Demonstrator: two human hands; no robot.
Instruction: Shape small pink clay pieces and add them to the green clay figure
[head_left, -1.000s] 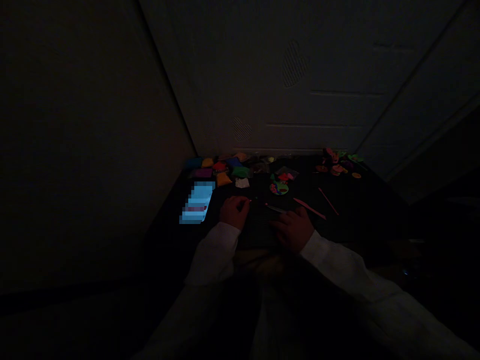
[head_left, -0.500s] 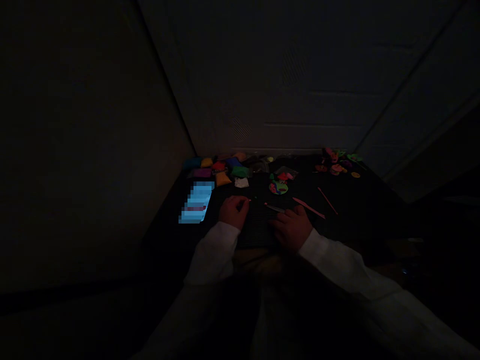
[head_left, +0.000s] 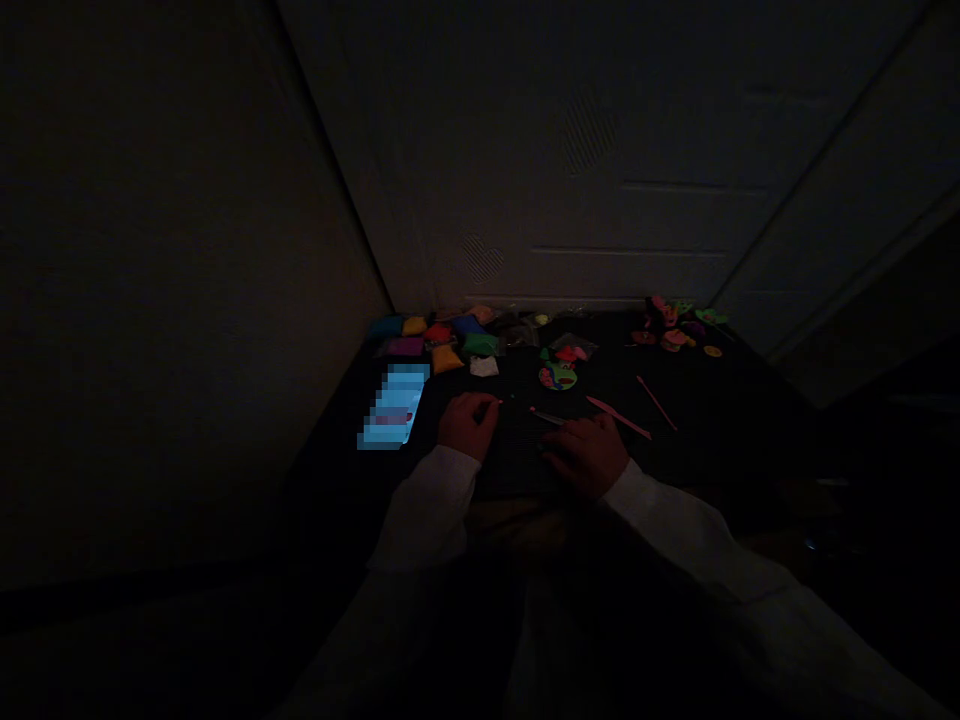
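Note:
My left hand [head_left: 469, 427] rests on the dark table with its fingers curled together. A tiny pink bit [head_left: 500, 402] shows at its fingertips, and what the fingers hold is too small to make out. My right hand [head_left: 589, 455] is closed and low over the table, with a small dark greenish speck at its fingertips. A thin pale tool with a pink tip [head_left: 533, 408] runs partly under its knuckles. Just beyond lie a tiny green bit [head_left: 512, 396], a pink modelling knife [head_left: 619, 417] and a round green clay piece [head_left: 558, 377] with coloured figures.
A lit phone [head_left: 397, 405] lies left of my left hand. Several coloured clay packets [head_left: 448, 359] sit along the back left of the table, with a white packet [head_left: 484, 366] nearest. A pink stick [head_left: 657, 403] and small clay figures [head_left: 675, 340] are at right. The room is dark.
My right hand's fingers have shifted slightly left, covering more of the pale tool. My left hand stays in place.

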